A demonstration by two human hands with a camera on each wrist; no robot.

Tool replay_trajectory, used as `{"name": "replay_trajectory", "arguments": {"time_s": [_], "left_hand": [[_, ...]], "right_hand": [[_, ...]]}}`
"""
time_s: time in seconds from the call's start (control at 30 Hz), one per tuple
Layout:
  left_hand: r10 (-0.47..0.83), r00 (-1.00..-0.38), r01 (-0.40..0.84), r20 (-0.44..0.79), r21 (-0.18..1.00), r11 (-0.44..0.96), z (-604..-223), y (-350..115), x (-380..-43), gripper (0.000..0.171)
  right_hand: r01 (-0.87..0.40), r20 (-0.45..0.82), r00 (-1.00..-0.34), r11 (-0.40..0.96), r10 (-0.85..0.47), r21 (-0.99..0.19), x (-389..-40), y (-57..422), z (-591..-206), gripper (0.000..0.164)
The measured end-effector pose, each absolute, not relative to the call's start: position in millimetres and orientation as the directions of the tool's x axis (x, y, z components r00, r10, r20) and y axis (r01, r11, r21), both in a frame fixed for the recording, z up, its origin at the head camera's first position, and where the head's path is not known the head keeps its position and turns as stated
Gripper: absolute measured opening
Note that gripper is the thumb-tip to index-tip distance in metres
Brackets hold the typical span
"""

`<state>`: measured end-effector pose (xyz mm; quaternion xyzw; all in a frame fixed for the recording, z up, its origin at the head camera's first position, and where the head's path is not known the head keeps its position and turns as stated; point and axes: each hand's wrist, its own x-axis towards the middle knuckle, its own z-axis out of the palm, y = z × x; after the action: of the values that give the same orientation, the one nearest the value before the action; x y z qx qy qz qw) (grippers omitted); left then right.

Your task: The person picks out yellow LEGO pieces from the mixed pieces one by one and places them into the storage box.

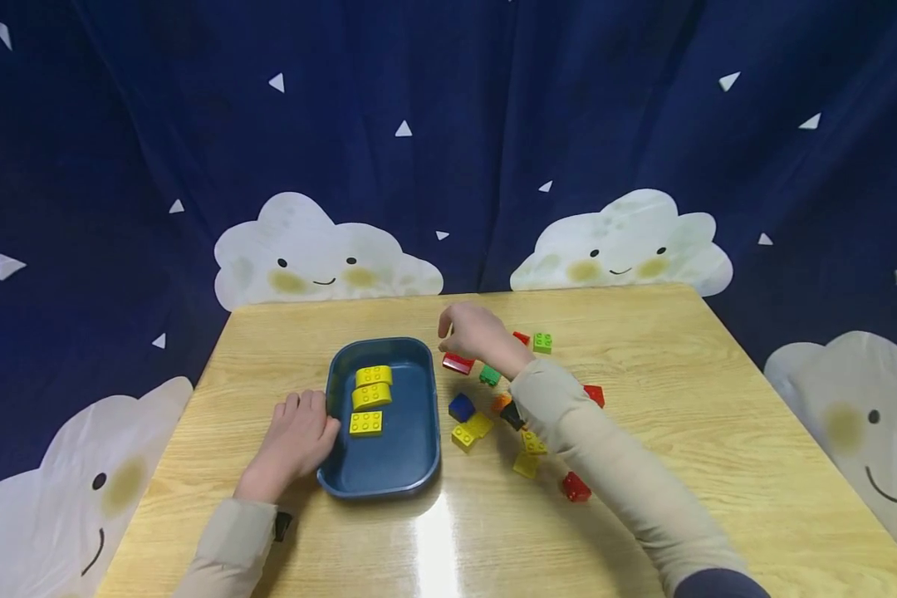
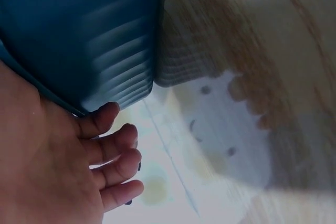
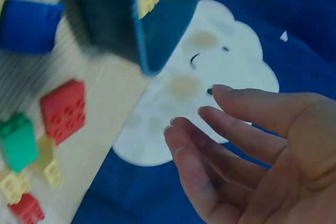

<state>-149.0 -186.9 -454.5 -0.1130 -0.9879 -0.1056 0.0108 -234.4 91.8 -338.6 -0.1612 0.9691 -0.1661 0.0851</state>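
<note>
My left hand (image 1: 296, 436) is at the left rim of a dark blue tray (image 1: 416, 492). In the left wrist view its fingers (image 2: 119, 165) curve loosely beside the tray's outer wall; the thumb is hidden there. Inside the tray lie three yellow toy bricks: two with curved sides (image 1: 372, 395) and a rectangular one (image 1: 365, 423). My right hand (image 1: 486, 339) hovers beyond the tray's right side, above a red brick (image 1: 458, 363). Its fingers are apart and slightly bent, with nothing between them in the right wrist view.
Right of the tray are scattered a blue brick (image 1: 461, 407), a green brick (image 1: 489, 375), a light green brick (image 1: 542, 342), a black piece (image 1: 512, 415), several yellow bricks (image 1: 463, 437) and red bricks (image 1: 576, 487). A dark blue curtain (image 1: 448, 124) hangs behind the wooden table (image 1: 269, 332).
</note>
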Motion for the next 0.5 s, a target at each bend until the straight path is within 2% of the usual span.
{"name": "replay_trajectory", "arguments": {"time_s": [0.27, 0.5], "left_hand": [[0.219, -0.974, 0.227, 0.061, 0.206, 0.952, -454.6, -185.7, -147.8, 0.026], [0.213, -0.976, 0.220, 0.054, 0.210, 0.953, -454.1, -185.3, -146.9, 0.025]], "right_hand": [[-0.288, -0.061, -0.938, 0.865, -0.341, -0.410, -249.5, 126.1, -354.3, 0.015], [-0.380, 0.054, -0.913, 0.793, -0.405, -0.476, -257.5, 148.2, -378.0, 0.019]]}}
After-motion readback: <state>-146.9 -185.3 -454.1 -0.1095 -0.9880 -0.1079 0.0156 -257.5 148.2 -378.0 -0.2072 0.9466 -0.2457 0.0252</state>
